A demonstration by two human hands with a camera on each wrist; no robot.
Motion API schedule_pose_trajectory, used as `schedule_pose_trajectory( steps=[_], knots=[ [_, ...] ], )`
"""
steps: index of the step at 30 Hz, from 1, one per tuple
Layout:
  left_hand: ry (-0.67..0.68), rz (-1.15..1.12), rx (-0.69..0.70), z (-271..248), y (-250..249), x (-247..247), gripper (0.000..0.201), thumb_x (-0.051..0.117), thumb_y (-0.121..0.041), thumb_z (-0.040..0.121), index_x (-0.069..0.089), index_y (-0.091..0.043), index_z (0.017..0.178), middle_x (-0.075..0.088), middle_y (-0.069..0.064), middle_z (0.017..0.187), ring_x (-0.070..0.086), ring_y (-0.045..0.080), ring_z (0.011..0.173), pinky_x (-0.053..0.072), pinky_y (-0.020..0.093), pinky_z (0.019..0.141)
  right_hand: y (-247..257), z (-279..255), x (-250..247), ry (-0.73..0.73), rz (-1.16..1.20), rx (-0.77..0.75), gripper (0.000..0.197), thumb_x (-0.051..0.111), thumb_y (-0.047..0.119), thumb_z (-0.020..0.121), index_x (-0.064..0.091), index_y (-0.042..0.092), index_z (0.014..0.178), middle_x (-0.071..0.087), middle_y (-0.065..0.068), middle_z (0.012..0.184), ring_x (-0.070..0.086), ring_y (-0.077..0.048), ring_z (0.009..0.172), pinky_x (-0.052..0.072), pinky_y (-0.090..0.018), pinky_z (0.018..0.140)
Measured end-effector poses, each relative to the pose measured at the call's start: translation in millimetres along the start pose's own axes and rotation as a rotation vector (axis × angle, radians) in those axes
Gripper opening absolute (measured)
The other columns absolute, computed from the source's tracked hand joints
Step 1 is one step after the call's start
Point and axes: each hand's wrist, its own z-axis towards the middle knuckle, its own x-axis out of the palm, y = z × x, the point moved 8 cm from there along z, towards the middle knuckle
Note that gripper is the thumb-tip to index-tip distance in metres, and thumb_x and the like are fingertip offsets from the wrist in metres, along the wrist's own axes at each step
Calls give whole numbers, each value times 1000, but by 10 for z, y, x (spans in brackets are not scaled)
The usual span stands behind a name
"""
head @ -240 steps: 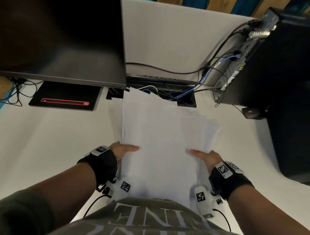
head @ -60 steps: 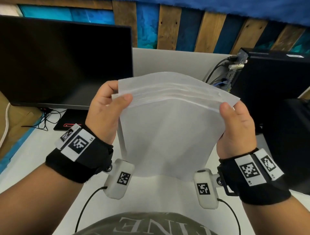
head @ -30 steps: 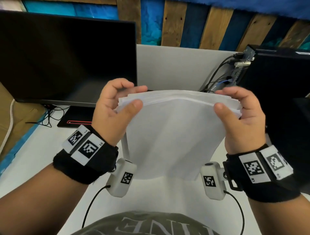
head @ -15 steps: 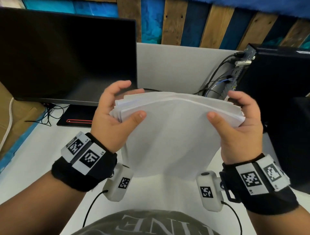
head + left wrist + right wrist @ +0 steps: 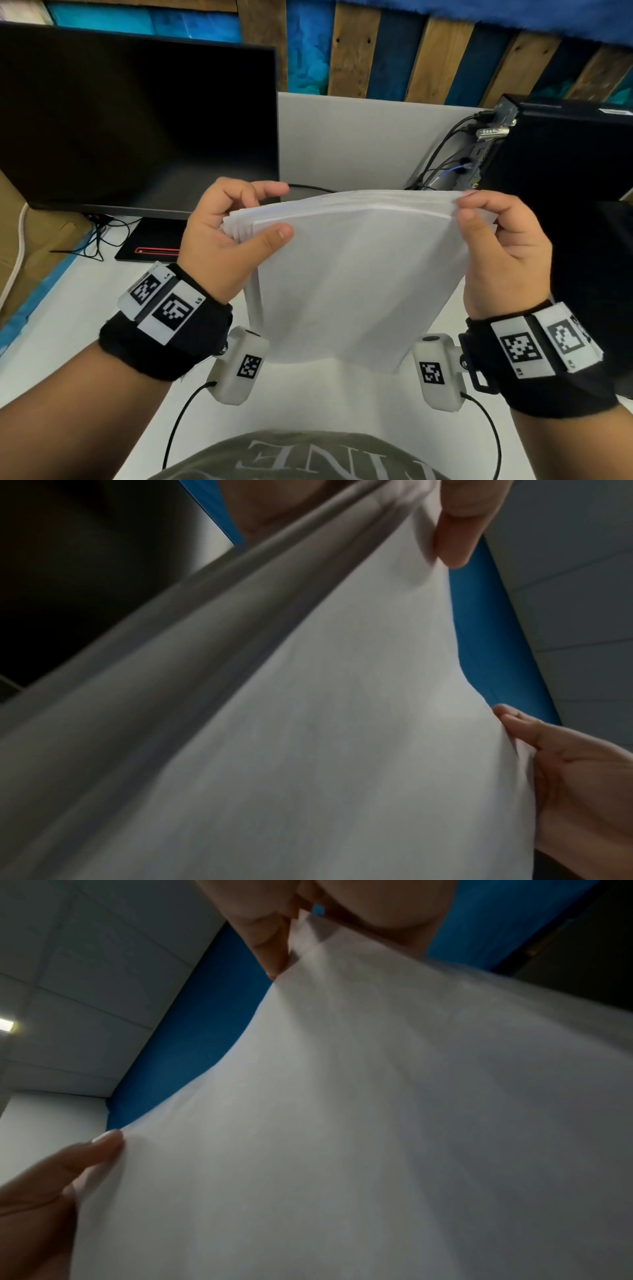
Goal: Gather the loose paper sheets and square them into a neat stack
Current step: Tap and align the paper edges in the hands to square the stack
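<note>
We find the gathering step done: the paper sheets point(image 5: 349, 274) are all collected into one bundle and held upright in the air above the white surface point(image 5: 68, 325), between the two hands, in front of the person's chest. We see no stray sheet lying on the surface in the head view.

The left hand point(image 5: 229, 236) grips the bundle's upper left corner, thumb on the near face and fingers curled behind. The right hand point(image 5: 500, 246) grips the upper right corner the same way, thumb in front, fingers over the top edge.

We judge the squaring unfinished. At the upper left corner the sheet edges step out one behind another like a fan, and along the top several edges show as separate lines rather than one flush line. In the left wrist view the sheets point(image 5: 308, 723) show layered edges running apart down the left side. The lower edge hangs free of the surface and curves; its right corner drops lower than the left.

The paper is plain white, thin and limp, bowing toward us in the middle.

In our judgement, what remains is to bring the edges flush and lay the stack flat.

Behind stand a dark monitor point(image 5: 137, 120) on the far left and a black computer case point(image 5: 565, 164) on the far right.
</note>
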Motion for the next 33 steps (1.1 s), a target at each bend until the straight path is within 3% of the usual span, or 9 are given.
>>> schedule_pose_trajectory(
  steps=[3, 8, 13, 15, 18, 21, 25, 28, 33],
  knots=[
    [9, -1, -8, 11, 21, 6, 33, 73, -18, 60, 50, -31, 80, 71, -13, 98, 66, 8, 96, 55, 23, 72, -10, 5, 14, 12, 55, 6, 18, 59, 21, 76, 62, 38, 82, 64, 23, 84, 57, 3, 86, 46, -25, 83],
    [-16, 126, -125, -19, 219, -5, 51, 75, -28, 54, 55, -36, 100, 68, -12, 96, 66, 1, 89, 53, 17, 69, -246, -47, 122, 134, 118, 164, 64, 80, 24, 50, 49, 33, 106, 58, 6, 106, 61, -12, 98, 54, -36, 86],
    [-63, 160, -205, -85, 303, -36, 51, 71, -28, 56, 66, -9, 103, 72, 1, 96, 70, 9, 85, 55, 19, 69, -338, -167, 184, 153, 233, 297, 34, 79, 23, 46, 75, 23, 80, 77, 5, 83, 72, -17, 84, 57, -35, 79],
    [-59, 140, -194, -74, 256, -98, 45, 68, -31, 55, 68, -12, 96, 73, -5, 88, 70, 13, 83, 54, 22, 68, -266, -166, 189, 207, 262, 265, 36, 82, 24, 46, 75, 21, 81, 76, 3, 84, 72, -19, 86, 58, -33, 77],
    [14, 133, -118, -62, 130, -106, 31, 69, -26, 56, 69, -33, 86, 74, -13, 83, 68, 7, 80, 52, 21, 68, -171, -117, 157, 238, 234, 200, 52, 89, 31, 38, 63, 25, 83, 72, 7, 78, 69, -11, 75, 57, -26, 65],
    [96, 68, -77, -60, 30, -16, 47, 71, -20, 59, 62, -43, 99, 75, -11, 97, 70, 11, 93, 55, 22, 73, -19, -63, 187, 278, 220, 94, 60, 87, 39, 45, 52, 31, 93, 70, 8, 81, 65, -8, 80, 55, -25, 70],
    [124, 51, -9, -32, -85, 46, 50, 68, -17, 66, 55, -44, 106, 72, -12, 106, 67, 11, 103, 55, 25, 79, 149, -19, 175, 261, 128, -52, 48, 78, 37, 64, 51, 39, 104, 63, 0, 97, 57, -14, 95, 46, -39, 85],
    [133, 97, 21, -17, -106, 75, 33, 64, -16, 70, 66, -42, 91, 71, -16, 107, 64, 10, 107, 52, 24, 85, 179, 8, 169, 234, 39, -106, 23, 63, 24, 78, 66, 41, 93, 66, 12, 97, 58, -14, 97, 44, -37, 90],
    [120, 85, -26, 16, -35, 50, 18, 62, -16, 66, 66, -33, 65, 73, -17, 100, 66, 8, 102, 52, 22, 79, 100, 30, 132, 170, -44, -43, 20, 55, 23, 81, 70, 36, 79, 69, 21, 85, 60, -3, 93, 43, -20, 88]
  ],
)
